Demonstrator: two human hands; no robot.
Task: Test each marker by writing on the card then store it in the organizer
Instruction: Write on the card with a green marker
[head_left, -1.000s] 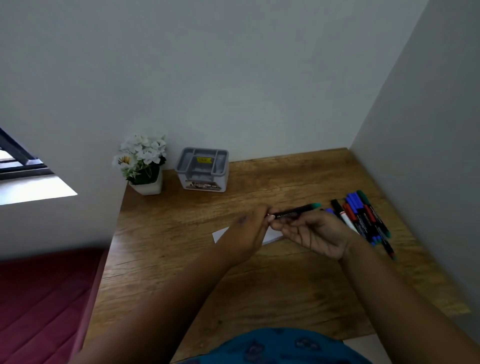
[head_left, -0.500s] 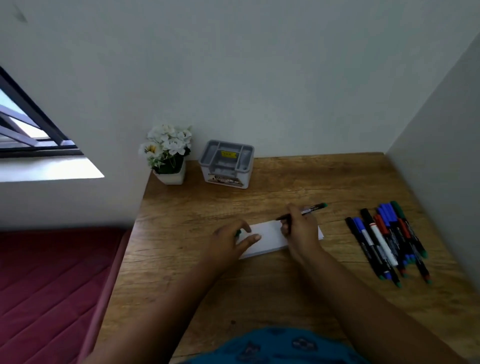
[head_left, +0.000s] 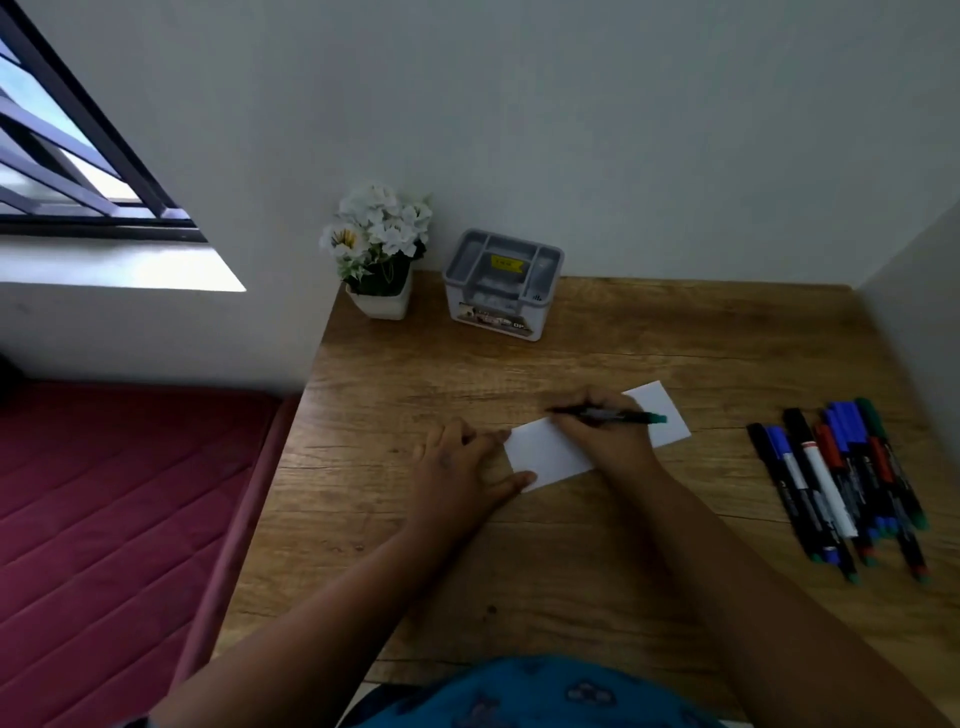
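Card (head_left: 550, 452), white, lies flat mid-worktop (head_left: 701, 338). Right hand (head_left: 605, 434) rests on it, fingers curled round a marker (head_left: 608, 414) whose tip points toward 9 o'clock and whose green end points toward 3. Left hand (head_left: 462, 478) lies at the card's 9 o'clock edge, thumb on its near corner; what its fingers hold cannot be told. Organizer (head_left: 501, 283) stands at 12 o'clock by the wall; spare markers (head_left: 841, 478) lie at 3 o'clock.

wooden desk (head_left: 597, 561) | on it: card (head_left: 550, 449), loose markers (head_left: 841, 483), organizer (head_left: 501, 286), flower pot (head_left: 382, 299)
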